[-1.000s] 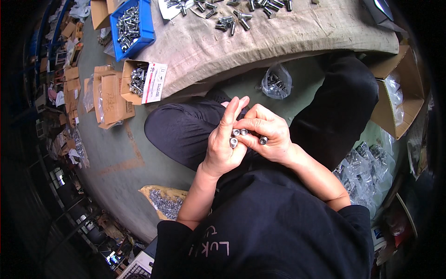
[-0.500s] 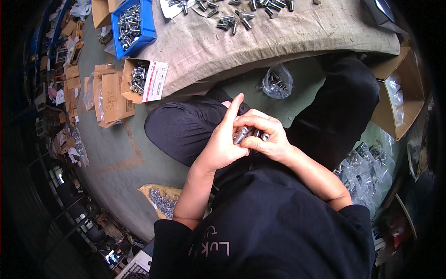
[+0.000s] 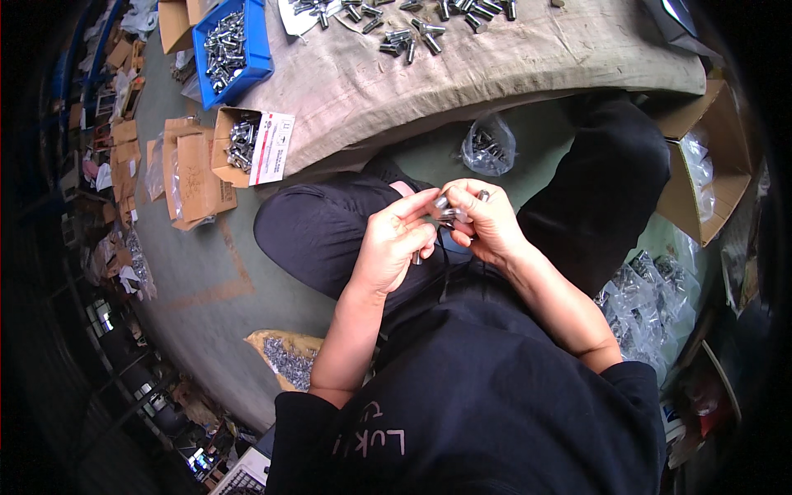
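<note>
Above the lap, head view: metal fasteners sit in the person's hands.
Left hand: curled around one piece, its end poking out below.
Right hand: pinching several pieces, fingertips near the left's.
Clasp: looser than half a second ago, the palms now apart.
Bunch: seemingly split between both hands, handling apparently unfinished.
</note>
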Motion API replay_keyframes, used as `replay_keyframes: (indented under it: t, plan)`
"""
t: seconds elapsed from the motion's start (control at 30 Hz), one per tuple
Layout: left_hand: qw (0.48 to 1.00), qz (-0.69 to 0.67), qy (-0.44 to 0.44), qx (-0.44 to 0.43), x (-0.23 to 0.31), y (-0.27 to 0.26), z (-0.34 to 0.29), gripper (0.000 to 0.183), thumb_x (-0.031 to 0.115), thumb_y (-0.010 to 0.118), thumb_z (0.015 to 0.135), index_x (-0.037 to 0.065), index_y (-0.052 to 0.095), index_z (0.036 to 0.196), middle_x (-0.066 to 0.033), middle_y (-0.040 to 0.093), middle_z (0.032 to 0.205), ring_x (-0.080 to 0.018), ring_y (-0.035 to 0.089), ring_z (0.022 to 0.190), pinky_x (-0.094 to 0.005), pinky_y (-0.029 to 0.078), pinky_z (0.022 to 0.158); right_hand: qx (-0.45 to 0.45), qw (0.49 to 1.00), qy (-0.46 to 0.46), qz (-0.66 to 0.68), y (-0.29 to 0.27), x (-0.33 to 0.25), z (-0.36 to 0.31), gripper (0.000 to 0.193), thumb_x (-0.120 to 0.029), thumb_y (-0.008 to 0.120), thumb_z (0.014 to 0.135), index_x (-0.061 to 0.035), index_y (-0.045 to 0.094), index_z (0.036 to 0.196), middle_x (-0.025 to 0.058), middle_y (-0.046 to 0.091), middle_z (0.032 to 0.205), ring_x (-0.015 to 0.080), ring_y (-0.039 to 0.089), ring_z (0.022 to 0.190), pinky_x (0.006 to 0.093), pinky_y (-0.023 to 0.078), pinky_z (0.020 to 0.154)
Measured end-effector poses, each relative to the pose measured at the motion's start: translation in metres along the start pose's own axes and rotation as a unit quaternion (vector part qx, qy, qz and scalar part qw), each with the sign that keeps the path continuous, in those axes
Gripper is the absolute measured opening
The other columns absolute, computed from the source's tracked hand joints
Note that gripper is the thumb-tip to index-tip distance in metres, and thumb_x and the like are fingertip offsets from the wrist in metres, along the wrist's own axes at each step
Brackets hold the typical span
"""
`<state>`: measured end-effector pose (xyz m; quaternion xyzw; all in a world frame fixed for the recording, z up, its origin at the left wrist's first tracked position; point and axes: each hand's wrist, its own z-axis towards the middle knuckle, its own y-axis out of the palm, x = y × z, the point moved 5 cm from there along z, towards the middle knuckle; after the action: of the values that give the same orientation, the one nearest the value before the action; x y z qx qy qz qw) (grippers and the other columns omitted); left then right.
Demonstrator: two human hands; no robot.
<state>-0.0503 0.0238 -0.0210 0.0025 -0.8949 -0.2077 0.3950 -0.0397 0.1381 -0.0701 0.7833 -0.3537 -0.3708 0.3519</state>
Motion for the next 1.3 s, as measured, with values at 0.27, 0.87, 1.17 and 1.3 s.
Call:
replay_keyframes:
  t: [0.27, 0.87, 1.17, 1.3]
  plan:
    - [0.988, 0.117, 0.091, 0.048, -0.009, 0.005, -0.001, 0.042, -0.003, 0.049, 0.079, -0.004, 0.041, 0.12, -0.0053, 0.053, 0.087, -0.0073, 0.049, 0.062, -0.0182, 0.041, 0.054, 0.049, 0.988, -0.082, -0.118, 0.005, 0.002, -0.002, 0.017, -0.015, 0.061, 0.081, 0.0017, 0.058, 0.084, 0.0031, 0.055, 0.063, 0.0045, 0.044, 0.043, 0.0165, 0.033, 0.036]
    - [0.994, -0.066, 0.089, -0.008, -0.006, -0.007, -0.006, 0.039, 0.033, 0.053, 0.084, -0.003, 0.054, 0.1, -0.0056, 0.056, 0.075, -0.0083, 0.046, 0.056, -0.0192, 0.037, 0.047, -0.088, 0.984, 0.058, 0.142, -0.003, 0.002, 0.003, 0.016, -0.02, 0.056, 0.079, -0.0041, 0.056, 0.082, 0.0062, 0.054, 0.071, 0.0118, 0.05, 0.054, 0.023, 0.042, 0.04]
    - [0.987, -0.095, 0.121, -0.049, -0.001, -0.006, -0.013, 0.042, 0.036, 0.052, 0.084, -0.002, 0.052, 0.102, -0.0038, 0.046, 0.073, -0.0119, 0.042, 0.06, -0.0248, 0.036, 0.053, -0.14, 0.971, 0.111, 0.157, -0.002, 0.016, 0.003, 0.022, -0.019, 0.052, 0.08, 0.0031, 0.052, 0.082, 0.0123, 0.048, 0.076, 0.0255, 0.054, 0.076, 0.0298, 0.053, 0.044]
    - [0.986, -0.09, 0.126, -0.061, 0.002, -0.004, -0.014, 0.042, 0.035, 0.053, 0.084, -0.002, 0.051, 0.102, -0.0037, 0.046, 0.072, -0.0122, 0.042, 0.061, -0.0253, 0.036, 0.053, -0.135, 0.971, 0.126, 0.153, 0.003, 0.015, -0.002, 0.014, -0.01, 0.054, 0.08, 0.0029, 0.054, 0.085, 0.012, 0.052, 0.077, 0.0209, 0.056, 0.068, 0.0257, 0.049, 0.038]
